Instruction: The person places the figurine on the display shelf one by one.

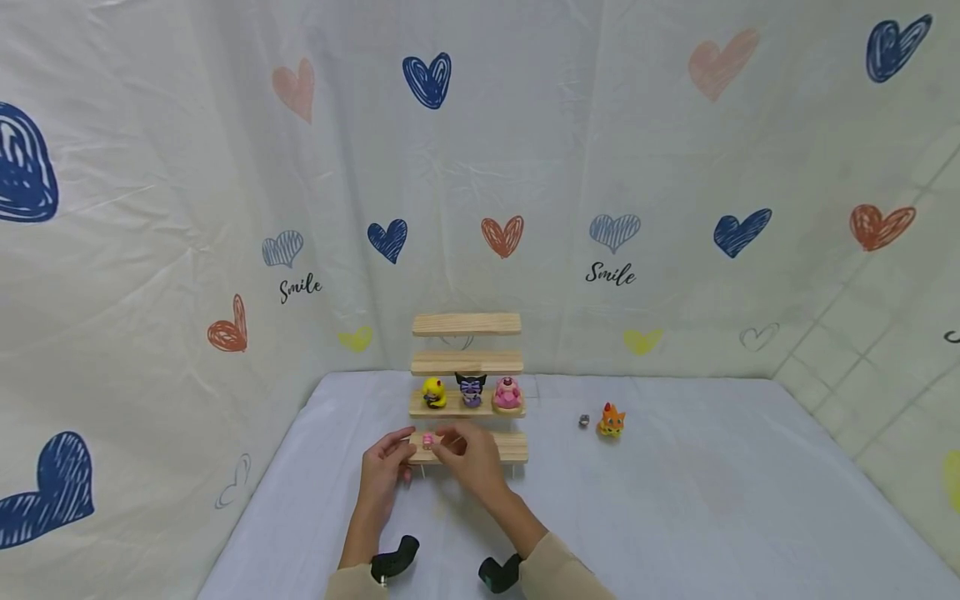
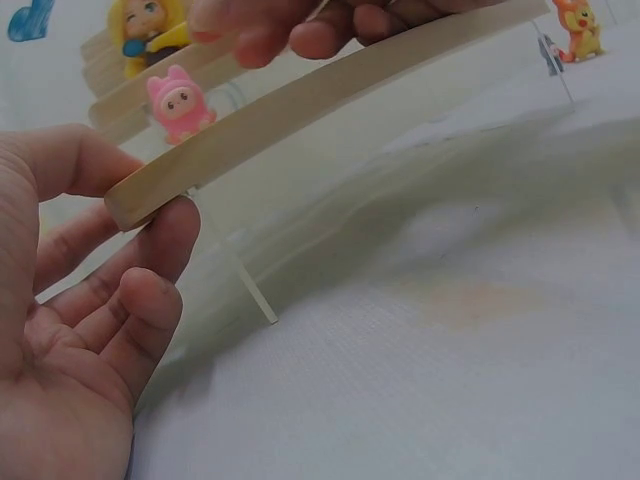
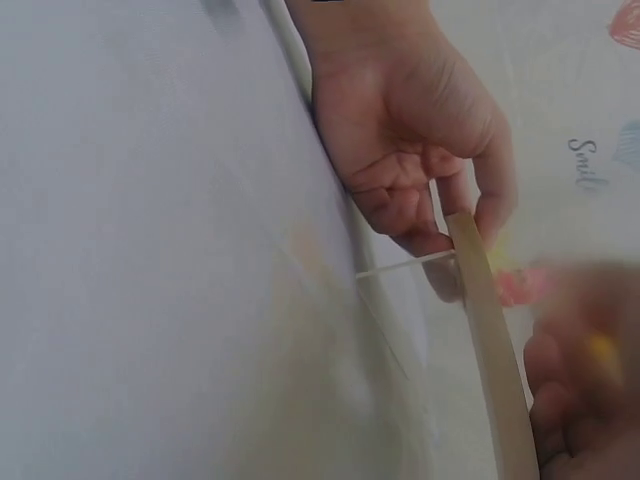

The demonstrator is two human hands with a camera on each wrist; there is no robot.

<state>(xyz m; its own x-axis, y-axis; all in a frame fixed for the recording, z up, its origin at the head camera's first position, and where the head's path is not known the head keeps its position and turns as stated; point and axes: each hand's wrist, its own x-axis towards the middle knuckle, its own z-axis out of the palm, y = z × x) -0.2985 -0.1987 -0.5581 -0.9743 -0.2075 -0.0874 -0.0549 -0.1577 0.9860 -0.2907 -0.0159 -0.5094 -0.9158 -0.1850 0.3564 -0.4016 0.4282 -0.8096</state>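
Observation:
A tiered wooden display stand (image 1: 510,450) stands on the table, its bottom shelf (image 2: 290,105) raised on thin legs. My left hand (image 1: 384,467) pinches the left end of this shelf, with fingers above and below the board (image 3: 485,330). On the shelf, close to that end, sits a small pink figurine (image 2: 182,105) with upright ears. My right hand (image 1: 474,458) hovers over the same shelf, just right of the pink figurine. In the left wrist view its loosely bent fingers (image 2: 310,38) are apart from the figurine, and I see nothing held between them.
One shelf up stand a yellow figurine (image 1: 433,393), a black-and-purple figurine (image 1: 471,392) and a pink figurine (image 1: 507,394). Right of the stand, an orange figurine (image 1: 611,421) and a tiny grey one (image 1: 583,422) are on the white tablecloth (image 1: 675,500). A heart-printed curtain (image 1: 555,167) hangs behind.

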